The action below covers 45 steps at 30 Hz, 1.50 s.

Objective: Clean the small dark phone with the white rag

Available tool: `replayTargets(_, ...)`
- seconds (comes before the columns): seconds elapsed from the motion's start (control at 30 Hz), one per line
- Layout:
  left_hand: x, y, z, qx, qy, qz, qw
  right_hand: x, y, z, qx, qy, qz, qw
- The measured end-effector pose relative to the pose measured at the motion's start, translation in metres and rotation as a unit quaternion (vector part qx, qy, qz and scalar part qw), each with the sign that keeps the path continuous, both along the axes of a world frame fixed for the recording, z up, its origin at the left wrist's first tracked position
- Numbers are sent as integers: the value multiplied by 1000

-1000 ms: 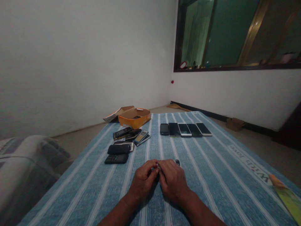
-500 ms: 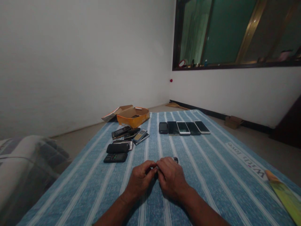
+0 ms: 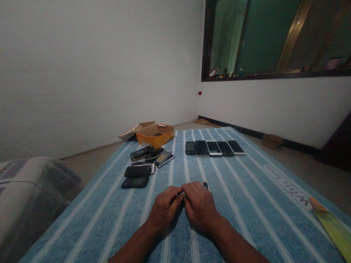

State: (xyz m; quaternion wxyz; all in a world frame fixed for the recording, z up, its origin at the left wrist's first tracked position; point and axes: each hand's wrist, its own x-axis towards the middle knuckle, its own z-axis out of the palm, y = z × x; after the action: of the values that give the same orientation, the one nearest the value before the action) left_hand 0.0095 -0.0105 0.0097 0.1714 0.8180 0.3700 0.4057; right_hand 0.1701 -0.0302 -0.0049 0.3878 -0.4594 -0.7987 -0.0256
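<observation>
Just in front of me, my left hand (image 3: 167, 204) and my right hand (image 3: 199, 204) are closed with their fingertips meeting. Between them is what looks like a small mobile phone (image 3: 205, 185), mostly covered by my fingers. Its dark rounded end with a pale rim sticks out beyond the right hand's knuckles. My left thumb and fingers pinch near its other end, where only a sliver shows. To the left lie a black keypad phone (image 3: 135, 182) and a dark rounded phone or case (image 3: 137, 171). Both hands rest low over the striped blue cloth (image 3: 225, 219).
Behind the dark phones is a loose heap including a silver keypad phone (image 3: 163, 157). An orange open box (image 3: 155, 140) stands at the back left beside its tilted lid (image 3: 137, 130). Several smartphones (image 3: 214, 148) lie side by side at the back right. A yellow-green item (image 3: 330, 226) lies at the right edge.
My fingers shift very slightly around the held phone, the right fingertips closing a little further over the left ones. The laid-out phones and the box stay put.
</observation>
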Motion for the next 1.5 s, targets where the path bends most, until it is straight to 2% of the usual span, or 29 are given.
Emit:
replayTargets(0.33, -1, 0, -1, -56, -13, -6, 998, 0, 0, -2, -1, -16, 2, 1000)
replayTargets(0.77, -1, -1, 0, -108, -80, -5, 991, 0, -1, 1, -2, -20, 10, 1000)
replayTargets(0.97, -1, -3, -4, -200, -87, -28, 976, 1, -3, 3, -4, -6, 20, 1000)
replayTargets(1.1, -1, -2, -9, -233, -110, -26, 966, 1, -3, 3, 13, -8, 18, 1000)
replayTargets(1.33, 0, -1, -9, -251, -150, -36, 956, 0, -5, 5, 8, -22, 13, 1000)
replayTargets(1.5, -1, 0, -9, -241, -142, -35, 959, -1, -5, 4, -2, -13, 22, 1000)
